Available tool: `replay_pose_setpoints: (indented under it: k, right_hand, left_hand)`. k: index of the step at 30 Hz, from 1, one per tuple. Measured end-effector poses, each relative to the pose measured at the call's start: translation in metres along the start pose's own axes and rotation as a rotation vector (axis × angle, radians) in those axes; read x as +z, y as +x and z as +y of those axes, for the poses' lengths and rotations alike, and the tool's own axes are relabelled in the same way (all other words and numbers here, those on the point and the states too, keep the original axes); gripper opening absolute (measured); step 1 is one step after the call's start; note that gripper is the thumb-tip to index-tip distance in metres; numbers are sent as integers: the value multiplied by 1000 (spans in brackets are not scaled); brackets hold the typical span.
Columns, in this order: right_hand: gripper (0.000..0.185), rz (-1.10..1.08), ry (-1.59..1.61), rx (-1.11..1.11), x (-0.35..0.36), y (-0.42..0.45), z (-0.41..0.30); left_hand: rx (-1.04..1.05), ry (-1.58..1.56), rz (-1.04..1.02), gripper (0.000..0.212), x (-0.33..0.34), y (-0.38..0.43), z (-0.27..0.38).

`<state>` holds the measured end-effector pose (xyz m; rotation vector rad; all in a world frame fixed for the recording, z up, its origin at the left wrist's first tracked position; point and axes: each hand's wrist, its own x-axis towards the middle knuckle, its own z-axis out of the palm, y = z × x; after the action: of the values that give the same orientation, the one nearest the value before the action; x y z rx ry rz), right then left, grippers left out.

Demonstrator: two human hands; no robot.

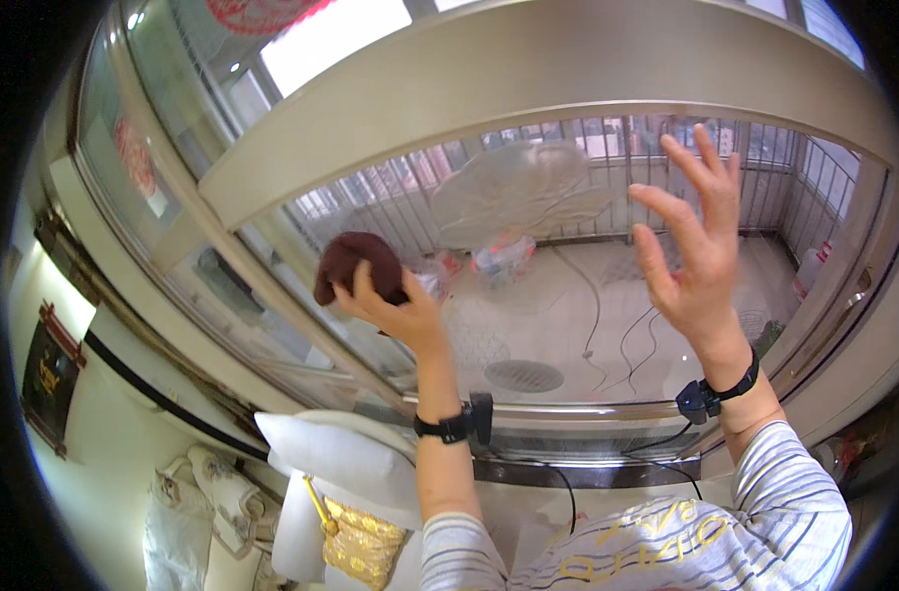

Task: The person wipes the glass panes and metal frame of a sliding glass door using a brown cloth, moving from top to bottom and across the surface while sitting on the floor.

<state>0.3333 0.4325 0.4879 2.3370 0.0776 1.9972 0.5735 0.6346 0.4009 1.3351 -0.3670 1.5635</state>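
Observation:
My left hand [390, 306] grips a bunched dark maroon cloth [362, 267] against or just in front of the glass, near the door frame at left. My right hand [689, 244] is raised at the right, fingers spread and slightly curled, holding nothing; whether it touches the glass I cannot tell. Before me stands a glass door panel [523, 318] in a beige metal frame [538, 66]. Pale, cloudy smears [519, 192] show on the upper part of the glass between my hands. Each wrist wears a black strap with a small device.
Below at left are a white chair [346, 451] and a gold patterned cushion [364, 543]. Black cables [567, 487] hang near my body. Through the glass show a railing, plastic bags [502, 258] and cords on a tiled floor. A framed plaque [50, 377] hangs far left.

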Motion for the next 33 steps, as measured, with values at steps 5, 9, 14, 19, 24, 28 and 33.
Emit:
replay_pose_setpoints:
  k: [5,9,14,19,24,28,33]
  right_hand:
    - [29,6,55,35,-1,1,5]
    - [29,41,19,39,-23,3,22]
    - [27,105,-22,78,-45,1,51]
    - [28,178,-37,80,-53,-3,69]
    - [25,235,5,100,-48,-14,77]
    - [28,187,84,85,-51,-26,65]
    - [30,5,112,64,-31,-45,35]
  left_hand:
    - [504,-257,-495,37,-3,-28,81]
    - [403,-290,-258,55,14,14,121]
    - [222,-225,-68,53,67,76,174]
    - [525,-381,-289,51,85,31,256]
    - [684,-568,-266,18,90,-12,282]
    - [593,-473,-325,23,68,-24,208]
    - [230,-451,-463,37,24,-62,156]
